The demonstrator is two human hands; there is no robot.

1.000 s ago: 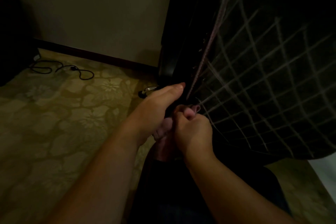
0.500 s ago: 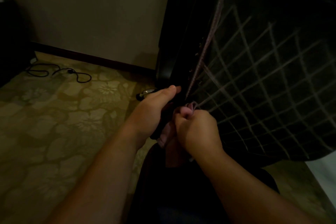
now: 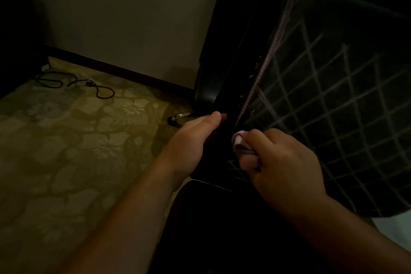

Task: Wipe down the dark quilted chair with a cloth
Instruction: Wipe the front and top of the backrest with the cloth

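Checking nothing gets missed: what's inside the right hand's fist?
A pale pink cloth bunched in the right hand, sticking out above the thumb against the quilted chair. The rest is hidden by the fingers.

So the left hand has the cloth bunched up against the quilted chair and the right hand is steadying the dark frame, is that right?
Not quite: the hands are swapped. In the head view the right hand grips the bunched pinkish cloth against the quilted chair, while the left hand steadies the chair's dark frame.
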